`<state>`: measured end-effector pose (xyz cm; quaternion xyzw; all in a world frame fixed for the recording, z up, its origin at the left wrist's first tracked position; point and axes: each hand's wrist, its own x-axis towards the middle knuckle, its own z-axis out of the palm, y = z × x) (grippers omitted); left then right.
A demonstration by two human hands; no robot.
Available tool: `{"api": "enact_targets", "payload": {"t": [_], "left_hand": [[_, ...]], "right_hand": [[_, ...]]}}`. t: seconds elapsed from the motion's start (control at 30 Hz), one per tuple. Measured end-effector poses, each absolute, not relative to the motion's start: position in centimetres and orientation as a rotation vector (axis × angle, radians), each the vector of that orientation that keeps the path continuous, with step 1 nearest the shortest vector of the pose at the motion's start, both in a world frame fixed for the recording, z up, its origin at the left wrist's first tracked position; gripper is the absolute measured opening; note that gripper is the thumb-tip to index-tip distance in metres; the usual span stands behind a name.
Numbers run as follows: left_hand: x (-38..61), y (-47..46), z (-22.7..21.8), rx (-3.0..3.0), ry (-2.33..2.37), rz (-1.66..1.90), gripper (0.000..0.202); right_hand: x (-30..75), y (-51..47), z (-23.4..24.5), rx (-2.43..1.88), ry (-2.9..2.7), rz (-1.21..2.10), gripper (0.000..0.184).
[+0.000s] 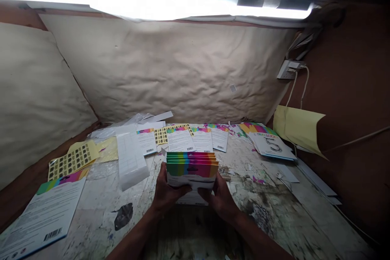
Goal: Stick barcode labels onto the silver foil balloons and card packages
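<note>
Both my hands hold a stack of rainbow-striped printed cards (191, 166) upright over the worn table (274, 207). My left hand (166, 193) grips the stack's lower left edge, fingers wrapped round it. My right hand (221, 199) grips the lower right edge in the same way. Behind the stack, a row of white cards with barcodes (189, 140) lies flat on the table.
A yellow sticker sheet (73, 159) and a large printed card (42, 215) lie at the left. A white block of sheets (131, 160) sits left of the stack. More colourful cards (269, 140) lie at the right, near yellow paper (297, 128) and a wall socket (288, 69).
</note>
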<state>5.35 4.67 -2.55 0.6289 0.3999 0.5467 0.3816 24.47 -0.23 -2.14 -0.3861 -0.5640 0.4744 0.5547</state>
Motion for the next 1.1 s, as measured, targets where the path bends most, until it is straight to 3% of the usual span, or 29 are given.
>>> {"api": "enact_targets", "payload": {"t": [0.2, 0.37, 0.53, 0.73, 0.9, 1.1], "left_hand": [[5.1, 4.9, -2.8, 1.641, 1.004, 1.34, 0.073], [5.8, 4.2, -1.0, 1.377, 0.835, 1.395, 0.1], [6.1, 4.2, -0.3, 1.29, 0.763, 1.358, 0.114], [5.9, 5.0, -0.6, 1.309, 0.699, 1.326, 0.118], [5.9, 4.8, -0.9, 1.369, 0.733, 1.354, 0.123], [6.1, 4.3, -1.0, 1.481, 0.861, 1.372, 0.115]], "right_hand": [[24.6, 0.3, -2.9, -0.967, -1.365, 1.099, 0.055], [24.8, 0.5, -3.3, -1.0, -1.33, 1.111, 0.052], [25.3, 0.8, -3.5, -0.995, -1.31, 1.196, 0.058], [25.6, 1.1, -2.5, -0.882, -1.348, 1.336, 0.052], [25.7, 1.2, -2.6, -0.867, -1.364, 1.343, 0.059], [26.3, 0.9, -2.1, -0.858, -1.375, 1.422, 0.057]]}}
